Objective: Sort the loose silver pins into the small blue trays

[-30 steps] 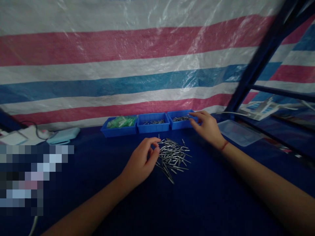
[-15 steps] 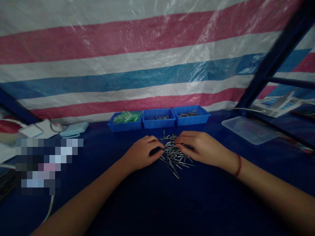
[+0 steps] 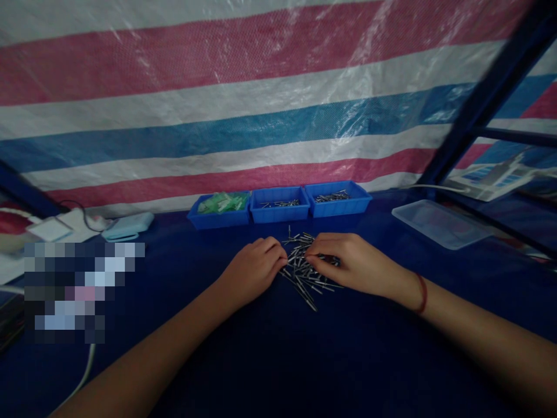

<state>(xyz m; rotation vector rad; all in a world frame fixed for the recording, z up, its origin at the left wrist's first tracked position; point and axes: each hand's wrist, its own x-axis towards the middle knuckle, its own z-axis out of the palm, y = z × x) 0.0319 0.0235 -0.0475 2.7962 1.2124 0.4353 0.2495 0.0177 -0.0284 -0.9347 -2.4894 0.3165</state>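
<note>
A loose pile of thin silvery metal pins, which look like blind rivets point(image 3: 310, 278), lies on the dark blue tabletop point(image 3: 278, 360). At the pile's left edge is my left hand point(image 3: 256, 267), its thumb and fingers pressed together. My right hand point(image 3: 348, 261) reaches over the right side of the pile with thumb and forefinger pinched among the rivets. What sits between the fingertips of either hand is too small and hidden to make out. Part of the pile is covered by the right hand.
Behind the pile stand three blue bins: the left bin point(image 3: 220, 220) with green plastic packets point(image 3: 223, 202), the middle bin point(image 3: 281, 215) and right bin point(image 3: 339, 207) with metal pins. A clear plastic lid point(image 3: 441, 224) lies right. A light-blue case point(image 3: 129, 226) and cables lie left.
The left thumb and fingers have closed together from a wider gap. My right fingertips have moved slightly left over the pile and drawn closer together. The view has shifted a little.
</note>
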